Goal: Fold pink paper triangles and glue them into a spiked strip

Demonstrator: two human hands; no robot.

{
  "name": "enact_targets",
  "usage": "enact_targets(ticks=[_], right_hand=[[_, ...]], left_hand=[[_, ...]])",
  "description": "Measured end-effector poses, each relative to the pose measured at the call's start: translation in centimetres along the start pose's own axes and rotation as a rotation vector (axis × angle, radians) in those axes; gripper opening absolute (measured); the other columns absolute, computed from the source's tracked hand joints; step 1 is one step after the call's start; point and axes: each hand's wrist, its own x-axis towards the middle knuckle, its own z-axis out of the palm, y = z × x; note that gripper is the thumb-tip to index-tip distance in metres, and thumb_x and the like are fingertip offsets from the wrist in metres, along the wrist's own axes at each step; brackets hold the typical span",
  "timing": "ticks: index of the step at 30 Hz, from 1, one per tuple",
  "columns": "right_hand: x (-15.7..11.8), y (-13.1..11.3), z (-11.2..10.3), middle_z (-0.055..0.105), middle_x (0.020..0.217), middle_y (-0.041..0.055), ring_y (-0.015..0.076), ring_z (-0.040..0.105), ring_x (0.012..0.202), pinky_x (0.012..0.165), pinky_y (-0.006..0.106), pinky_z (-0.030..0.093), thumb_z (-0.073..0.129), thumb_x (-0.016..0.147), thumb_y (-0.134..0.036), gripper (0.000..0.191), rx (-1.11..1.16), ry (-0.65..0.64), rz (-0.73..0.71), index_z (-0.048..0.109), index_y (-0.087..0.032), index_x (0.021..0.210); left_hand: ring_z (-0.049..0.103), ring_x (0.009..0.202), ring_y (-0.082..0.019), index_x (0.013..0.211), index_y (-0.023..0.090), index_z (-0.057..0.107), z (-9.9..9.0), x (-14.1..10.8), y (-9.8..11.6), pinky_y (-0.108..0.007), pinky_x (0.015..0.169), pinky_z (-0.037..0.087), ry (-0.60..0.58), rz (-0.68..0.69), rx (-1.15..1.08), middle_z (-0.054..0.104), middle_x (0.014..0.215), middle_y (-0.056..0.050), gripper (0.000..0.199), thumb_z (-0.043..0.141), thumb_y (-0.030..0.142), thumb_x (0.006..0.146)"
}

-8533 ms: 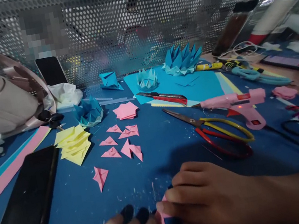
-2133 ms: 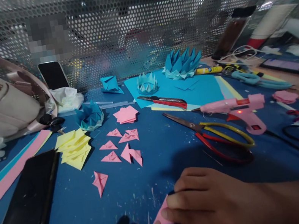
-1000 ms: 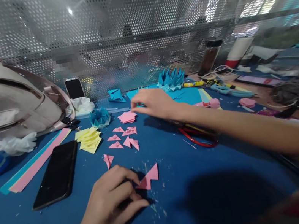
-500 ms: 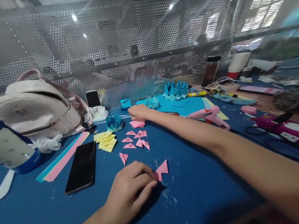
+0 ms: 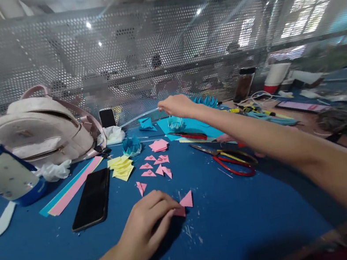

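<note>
My left hand (image 5: 153, 223) rests on the blue tabletop, its fingers closed on a folded pink paper piece (image 5: 186, 200) and partly covering it. My right hand (image 5: 177, 104) reaches to the back, pinching one end of a long translucent glue stick (image 5: 139, 117) raised above the table. Just below that stick are a folded blue paper piece (image 5: 146, 124) and a small light-blue paper flower (image 5: 176, 123). Several small folded pink pieces (image 5: 148, 173) lie beyond my left hand, with a stack of pink paper (image 5: 159, 145) behind them.
Scissors (image 5: 229, 160) with red handles lie under my right forearm. Left are yellow papers (image 5: 121, 168), a black phone (image 5: 92, 199), paper strips (image 5: 72, 188), a tumbler (image 5: 2, 169) and a backpack (image 5: 46, 130). A perforated metal screen (image 5: 131, 43) stands behind.
My right hand has risen from the tabletop and moved right, lifting the glue stick. The scissors under that forearm now show. My left hand stays on the pink piece, which has turned slightly.
</note>
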Motion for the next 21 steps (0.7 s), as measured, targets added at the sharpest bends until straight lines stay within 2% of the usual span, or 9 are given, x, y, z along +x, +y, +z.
enact_targets(ticks=[3,6,8,10,11,13,16,19,21], right_hand=[[-3.3,1.1,-2.3,0.064,0.109,0.0068,0.0193,0.064,0.097,0.085,0.037,0.053,0.046,0.102,-0.030,0.027,0.027,0.055,-0.018,0.062,-0.013,0.115],[-7.3,1.6,-4.3,0.071,0.092,0.0093,0.0185,0.064,0.082,0.073,0.030,0.046,0.044,0.102,-0.028,0.030,0.081,0.076,-0.084,0.067,-0.012,0.109],[-9.9,1.7,-5.6,0.072,0.085,0.0028,0.0132,0.061,0.074,0.068,0.024,0.041,0.044,0.102,-0.024,0.027,0.147,0.031,-0.181,0.069,-0.016,0.108],[-12.3,1.5,-6.8,0.069,0.078,-0.0036,0.0087,0.059,0.068,0.065,0.020,0.040,0.042,0.102,-0.024,0.028,0.241,-0.039,-0.282,0.069,-0.019,0.105],[-13.4,1.5,-7.3,0.068,0.077,-0.0044,0.0079,0.058,0.067,0.063,0.020,0.040,0.039,0.102,-0.025,0.031,0.312,-0.072,-0.324,0.069,-0.019,0.103],[-15.0,1.4,-7.9,0.068,0.077,-0.0029,0.0084,0.058,0.067,0.063,0.021,0.040,0.035,0.103,-0.025,0.035,0.459,-0.119,-0.371,0.069,-0.016,0.103],[-16.7,1.1,-7.7,0.070,0.086,0.0010,0.0114,0.061,0.074,0.067,0.024,0.040,0.039,0.102,-0.025,0.031,0.511,-0.174,-0.366,0.068,-0.017,0.106],[-17.8,-0.1,-6.4,0.071,0.098,0.0020,0.0139,0.063,0.082,0.069,0.025,0.040,0.040,0.103,-0.029,0.028,0.489,-0.232,-0.357,0.067,-0.021,0.107],[-18.4,-1.4,-5.2,0.071,0.094,0.0018,0.0142,0.062,0.077,0.065,0.025,0.038,0.038,0.104,-0.032,0.030,0.492,-0.242,-0.378,0.066,-0.022,0.104]], left_hand=[[0.057,0.110,-0.021,0.129,0.020,0.053,-0.5,0.2,-0.1,-0.036,0.093,0.049,0.043,0.031,0.165,0.060,0.118,-0.011,0.035,0.043,0.010,0.097],[0.046,0.128,-0.026,0.141,0.023,0.041,-1.8,1.3,-0.2,-0.046,0.105,0.040,0.185,0.096,0.482,0.048,0.138,-0.015,0.049,0.047,0.008,0.095],[0.039,0.135,-0.030,0.147,0.023,0.033,-2.9,2.4,-0.2,-0.051,0.109,0.035,0.325,0.111,0.654,0.041,0.145,-0.017,0.058,0.052,0.011,0.094],[0.037,0.136,-0.035,0.149,0.022,0.028,-3.9,3.6,-0.1,-0.054,0.107,0.035,0.360,0.104,0.761,0.039,0.147,-0.019,0.062,0.056,0.019,0.094],[0.045,0.129,-0.035,0.150,0.019,0.027,-4.2,4.1,-0.1,-0.052,0.102,0.040,0.348,0.098,0.776,0.045,0.141,-0.020,0.061,0.055,0.024,0.096],[0.063,0.096,-0.025,0.140,0.016,0.042,-4.5,5.0,0.1,-0.036,0.080,0.051,0.280,0.077,0.732,0.063,0.111,-0.013,0.041,0.046,0.023,0.100],[0.059,0.063,-0.015,0.108,0.015,0.061,-3.8,5.7,0.6,-0.023,0.056,0.041,0.230,0.148,0.710,0.063,0.079,-0.004,0.026,0.037,0.022,0.103],[0.056,0.055,-0.013,0.088,0.016,0.060,-2.3,6.1,1.1,-0.022,0.050,0.033,0.155,0.170,0.720,0.063,0.067,-0.001,0.036,0.031,0.028,0.105],[0.049,0.046,-0.012,0.077,0.017,0.057,-1.2,6.2,1.5,-0.023,0.046,0.025,0.081,0.161,0.726,0.058,0.057,0.001,0.045,0.027,0.035,0.105]])
